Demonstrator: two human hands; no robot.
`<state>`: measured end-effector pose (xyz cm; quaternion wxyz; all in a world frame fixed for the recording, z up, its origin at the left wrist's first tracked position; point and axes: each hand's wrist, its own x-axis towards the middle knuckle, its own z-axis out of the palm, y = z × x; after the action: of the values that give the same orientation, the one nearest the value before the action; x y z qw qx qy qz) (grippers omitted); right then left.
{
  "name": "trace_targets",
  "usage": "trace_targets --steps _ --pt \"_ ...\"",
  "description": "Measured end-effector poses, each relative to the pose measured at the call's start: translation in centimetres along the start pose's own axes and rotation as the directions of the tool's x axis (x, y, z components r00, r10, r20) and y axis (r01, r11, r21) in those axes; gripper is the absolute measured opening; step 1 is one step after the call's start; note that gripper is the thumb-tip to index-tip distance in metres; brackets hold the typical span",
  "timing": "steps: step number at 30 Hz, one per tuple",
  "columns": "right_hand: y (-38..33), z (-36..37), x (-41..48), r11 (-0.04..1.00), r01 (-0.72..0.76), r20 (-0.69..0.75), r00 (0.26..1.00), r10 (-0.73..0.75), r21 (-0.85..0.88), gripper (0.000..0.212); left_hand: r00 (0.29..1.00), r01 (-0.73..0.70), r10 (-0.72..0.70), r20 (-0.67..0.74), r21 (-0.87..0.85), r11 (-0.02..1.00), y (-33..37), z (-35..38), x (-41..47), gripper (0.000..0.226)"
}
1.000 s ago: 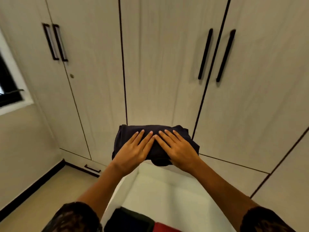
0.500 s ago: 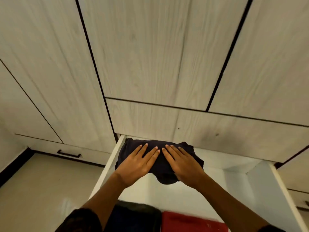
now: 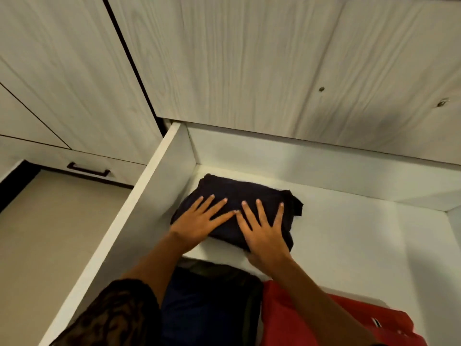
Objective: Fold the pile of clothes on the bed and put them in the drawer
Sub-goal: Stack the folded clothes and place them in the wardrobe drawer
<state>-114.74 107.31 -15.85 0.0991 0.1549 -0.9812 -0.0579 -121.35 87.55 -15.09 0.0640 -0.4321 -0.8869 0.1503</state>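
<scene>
Lying in the rear left corner of the open white laminate drawer (image 3: 159, 196), the folded dark navy fabric garment (image 3: 239, 193) forms a soft, roughly rectangular bundle. Its long axis runs left to right, close to parallel with the drawer's back wall, and its left end sits near the left side wall. The right rear corner of the fabric sticks out loosely; the surface is matte and slightly creased.

The left hand (image 3: 197, 226) and the right hand (image 3: 267, 236) rest flat on top of the bundle, side by side. Fingers are straight and spread, pointing toward the back wall, pressing down without curling round the cloth.

Nearer the onlooker, a dark blue folded garment (image 3: 207, 308) and a red folded garment (image 3: 311, 318) lie next to each other in the same drawer. A dark patterned sleeve (image 3: 117, 313) covers the left upper arm.

Pale wood-grain wardrobe panels (image 3: 249, 58) rise above the drawer. A closed neighbouring drawer front with a dark bar handle (image 3: 88, 170) sits to the left, above the beige floor (image 3: 50, 233).
</scene>
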Motion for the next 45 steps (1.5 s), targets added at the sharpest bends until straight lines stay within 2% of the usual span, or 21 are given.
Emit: trace_targets --steps 2,5,7,9,14,17,19,21,25,27,32,34,37,39,41,45 --pt "-1.2 0.9 -1.8 0.994 -0.055 0.086 0.995 0.047 0.099 0.1 0.997 -0.004 0.011 0.08 -0.087 0.996 0.7 1.3 -2.0 0.139" --pt "-2.1 0.5 -2.9 0.955 -0.198 0.176 0.971 0.16 0.221 0.088 0.996 -0.009 0.023 0.081 -0.166 0.986 1.0 1.2 -2.7 0.144" --pt "-2.0 0.6 -2.8 0.939 -0.219 0.222 0.962 0.161 0.267 0.085 0.993 -0.014 0.034 0.109 -0.185 0.983 0.9 0.9 -2.5 0.143" --pt "-1.6 0.6 -2.3 0.94 -0.201 0.241 0.961 0.134 0.277 0.085 0.985 0.02 0.019 0.17 -0.22 0.975 0.8 0.3 -2.5 0.131" --pt "-0.9 -3.3 -0.8 0.947 -0.205 0.256 0.956 0.14 0.247 0.077 0.942 0.217 -0.156 0.297 -0.185 0.958 0.7 -6.0 -2.4 0.079" --pt "-0.9 -8.4 0.4 0.953 -0.168 0.19 0.974 0.122 0.251 0.075 0.967 0.163 -0.129 0.221 -0.142 0.976 -0.2 -10.7 -3.0 0.072" --pt "-0.5 -12.2 1.4 0.971 -0.113 0.128 0.988 0.087 0.211 0.072 0.969 0.144 -0.116 0.218 -0.117 0.983 -1.5 -14.6 -3.6 0.071" --pt "-0.2 -17.3 3.3 0.981 -0.062 0.033 0.998 0.056 0.182 0.072 0.976 0.167 -0.15 0.156 -0.102 0.981 -3.6 -19.8 -4.2 0.069" --pt "-0.5 -27.5 6.7 0.985 0.061 -0.149 0.988 -0.036 0.162 0.073 0.925 0.379 -0.377 0.04 -0.141 0.914 -8.7 -30.4 -6.4 0.069" --pt "-1.6 -33.2 8.9 0.973 0.18 -0.252 0.957 -0.14 0.143 0.073 0.863 0.505 -0.499 0.081 -0.178 0.845 -11.4 -36.3 -8.6 0.075" --pt "-9.1 -51.5 13.8 0.925 0.37 -0.464 0.836 -0.291 0.086 0.073 0.695 0.692 -0.712 -0.104 -0.175 0.701 -17.6 -50.9 -19.5 0.079" --pt "-13.2 -58.3 14.6 0.905 0.423 -0.542 0.773 -0.331 0.051 0.074 0.6 0.759 -0.778 -0.187 -0.177 0.627 -18.7 -56.0 -25.0 0.08" --pt "-20.0 -66.3 14.4 0.831 0.555 -0.652 0.642 -0.403 0.033 0.074 0.5 0.83 -0.819 -0.283 -0.113 0.546 -19.1 -61.7 -33.5 0.081" --pt "-25.9 -71.2 13.1 0.768 0.64 -0.723 0.526 -0.448 -0.01 0.074 0.433 0.88 -0.84 -0.327 -0.05 0.473 -18.3 -65.2 -40.7 0.082" --pt "-33.0 -75.3 10.3 0.681 0.731 -0.787 0.395 -0.473 -0.043 0.074 0.35 0.927 -0.868 -0.354 -0.003 0.375 -16.1 -67.9 -48.9 0.085" --pt "-45.0 -79.6 3.9 0.527 0.844 -0.846 0.21 -0.49 -0.095 0.076 0.198 0.98 -0.92 -0.339 0.076 0.183 -10.2 -70.8 -62.4 0.088"
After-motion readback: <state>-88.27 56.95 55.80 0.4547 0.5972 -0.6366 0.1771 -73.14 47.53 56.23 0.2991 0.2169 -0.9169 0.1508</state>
